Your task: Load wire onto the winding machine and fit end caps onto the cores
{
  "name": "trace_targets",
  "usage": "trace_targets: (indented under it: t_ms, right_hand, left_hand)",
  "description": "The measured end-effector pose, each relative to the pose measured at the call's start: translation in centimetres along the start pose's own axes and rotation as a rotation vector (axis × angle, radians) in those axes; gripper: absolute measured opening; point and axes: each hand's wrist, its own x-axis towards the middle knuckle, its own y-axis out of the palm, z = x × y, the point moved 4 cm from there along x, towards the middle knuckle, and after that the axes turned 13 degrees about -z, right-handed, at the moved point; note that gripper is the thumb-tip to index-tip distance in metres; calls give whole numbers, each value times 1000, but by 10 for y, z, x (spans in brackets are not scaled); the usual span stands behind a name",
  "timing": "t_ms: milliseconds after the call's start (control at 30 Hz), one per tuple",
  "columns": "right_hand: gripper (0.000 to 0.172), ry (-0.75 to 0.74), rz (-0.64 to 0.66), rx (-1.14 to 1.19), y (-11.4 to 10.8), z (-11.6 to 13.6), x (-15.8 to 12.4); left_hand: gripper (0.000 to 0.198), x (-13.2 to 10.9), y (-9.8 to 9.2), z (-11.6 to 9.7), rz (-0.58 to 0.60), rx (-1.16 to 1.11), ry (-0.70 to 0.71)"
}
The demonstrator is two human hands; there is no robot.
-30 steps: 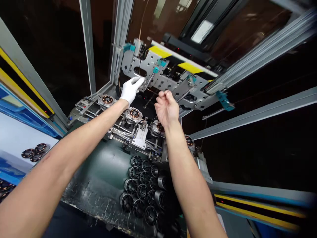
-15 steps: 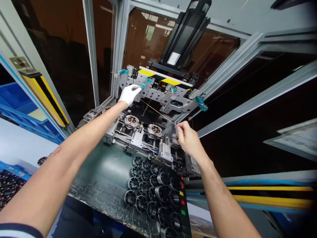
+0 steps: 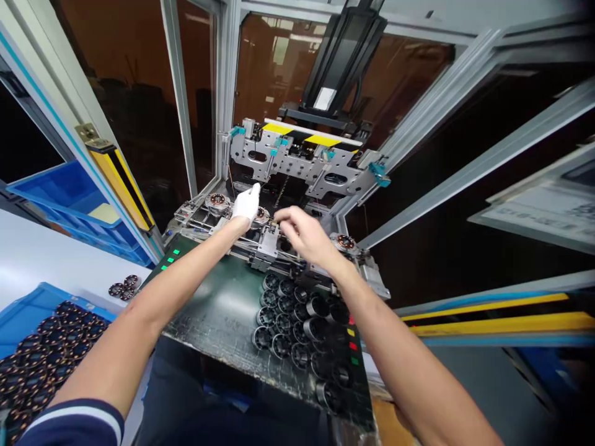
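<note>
My left hand (image 3: 246, 203), in a white glove, is closed over the round stator in the second fixture. Its fingertips are pressed together, and what they pinch, if anything, is too small to make out. Just right of it, my bare right hand (image 3: 304, 235) reaches over the fixture row with curled fingers; no wire shows clearly at its tips. Between the hands, part of a copper-wound stator (image 3: 263, 215) shows. Another stator (image 3: 217, 201) sits in the fixture to the left, and one more (image 3: 344, 242) is at the right end. My right hand covers the fixture between.
Behind the hands hangs a metal plate (image 3: 292, 166) with teal clamps and a yellow-black strip. Several black ring-shaped parts (image 3: 283, 322) stand on the green bench (image 3: 209, 310). At left are a blue bin (image 3: 41, 297) full of stators and loose stators (image 3: 125, 288). Machine frame posts flank both sides.
Both hands have come down and closer together; my right hand moved left from the rightmost fixture. The copper wire that stretched between them no longer shows there. The view has shifted too.
</note>
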Motion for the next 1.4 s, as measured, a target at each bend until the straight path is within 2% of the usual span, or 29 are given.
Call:
trace_targets:
  t_ms: [67, 100, 200, 300, 367, 433, 567, 767, 1067, 1200, 1300, 1400]
  right_hand:
    - [14, 171, -154, 6, 5, -16, 34]
    - [13, 297, -185, 19, 11, -25, 50]
    - [15, 601, -129, 79, 37, -50, 87]
    - [9, 630, -97, 35, 51, -67, 105]
    - [13, 602, -142, -27, 47, -82, 106]
    - [14, 542, -178, -133, 38, -97, 101]
    - [9, 467, -122, -287, 34, -123, 82]
    - [9, 542, -61, -293, 49, -142, 55]
    - [11, 659, 13, -236, 57, -163, 59]
    - [12, 740, 101, -207, 60, -171, 71]
    - [17, 810, 227, -124, 60, -178, 80]
    - [28, 862, 355, -5, 59, -180, 84]
  left_hand:
    - [43, -15, -17, -4, -57, 222, 201]
    - [42, -25, -23, -9, -65, 380, 338]
    - [54, -54, -31, -18, -10, 807, 709]
    - [59, -64, -30, -18, 63, 917, 828]
    - [60, -57, -28, -15, 59, 923, 806]
    - [60, -42, -22, -9, 46, 910, 722]
    - [50, -15, 2, 1, 65, 868, 569]
    - [35, -11, 39, 3, 52, 847, 604]
    - [40, 5, 59, 6, 142, 946, 538]
    - [45, 14, 67, 8, 201, 986, 499]
    - [49, 28, 75, 7, 256, 1018, 459]
    - [53, 45, 85, 8, 373, 1035, 407]
